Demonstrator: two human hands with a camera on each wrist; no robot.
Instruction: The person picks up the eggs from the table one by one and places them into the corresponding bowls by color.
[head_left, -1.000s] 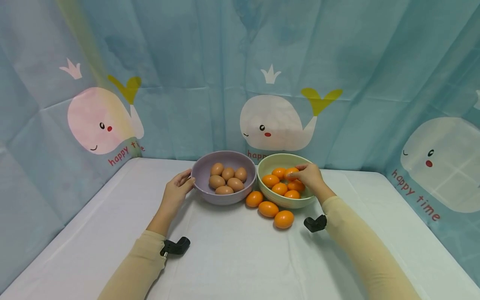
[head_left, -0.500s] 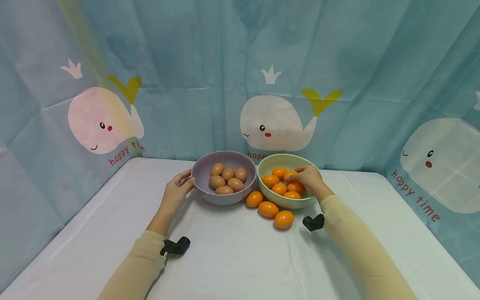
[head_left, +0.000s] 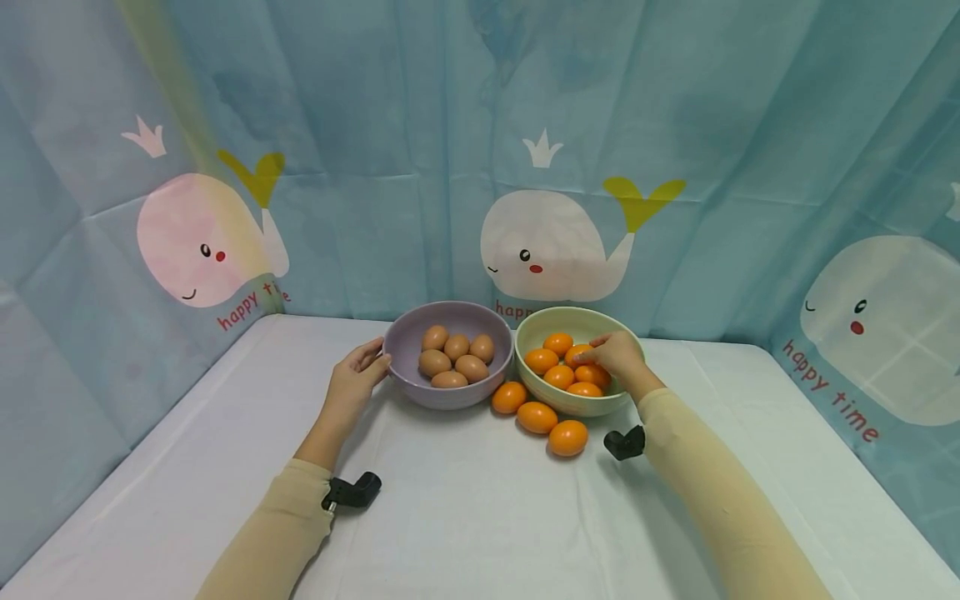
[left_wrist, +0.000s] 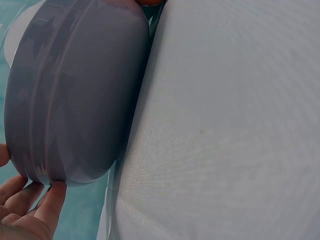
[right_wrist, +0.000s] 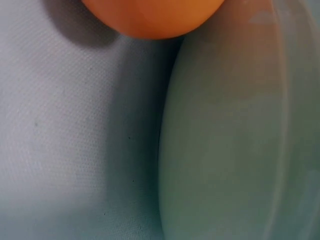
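Observation:
Brown eggs [head_left: 434,363] lie in a purple bowl [head_left: 448,400]. At its left side my left hand [head_left: 351,385] holds the rim, thumb and fingers against it. In the left wrist view the fingertips [left_wrist: 57,192] touch the outer wall of the purple bowl [left_wrist: 85,95]. A pale green bowl [head_left: 573,405], next to the purple one, contains smooth orange eggs [head_left: 541,362]. My right hand [head_left: 621,358] reaches over its right rim and pinches an orange egg [head_left: 576,355] among the others. The right wrist view shows the green bowl's wall [right_wrist: 220,135], but the fingers are hidden there.
On the white tablecloth [head_left: 465,517], three loose orange eggs [head_left: 537,418] sit in a slanting row in front of the bowls. Black wrist mounts [head_left: 625,442] stick out from both sleeves. A blue whale-print curtain [head_left: 375,233] hangs right behind the table.
My right hand has shifted slightly left and down inside the green bowl, and the pinched orange egg has moved a little with it. The left hand and purple bowl have stayed still.

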